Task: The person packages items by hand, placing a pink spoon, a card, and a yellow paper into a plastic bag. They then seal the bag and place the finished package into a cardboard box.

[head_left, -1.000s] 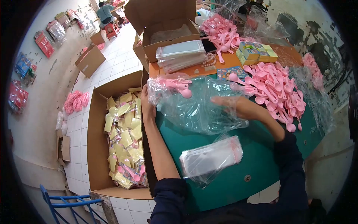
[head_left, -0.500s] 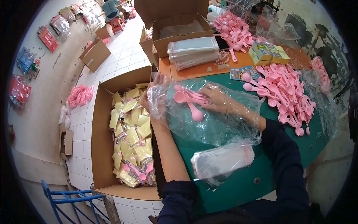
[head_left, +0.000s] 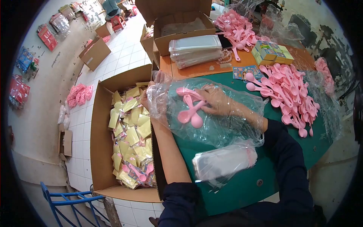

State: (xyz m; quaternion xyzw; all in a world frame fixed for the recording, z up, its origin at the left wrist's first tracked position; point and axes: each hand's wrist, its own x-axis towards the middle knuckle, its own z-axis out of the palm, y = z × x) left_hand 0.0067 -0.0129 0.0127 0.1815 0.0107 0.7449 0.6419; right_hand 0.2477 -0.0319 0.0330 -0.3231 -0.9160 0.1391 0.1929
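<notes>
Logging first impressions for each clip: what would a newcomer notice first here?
At centre, the right hand grips pink spoons inside a clear bag whose mouth the left hand holds. Right of it lies a spoon pile; left, a carton of yellow packets.

left hand point(head_left: 146, 97): half behind plastic bag point(head_left: 227, 128) | distant person point(head_left: 111, 5): cut off
</notes>
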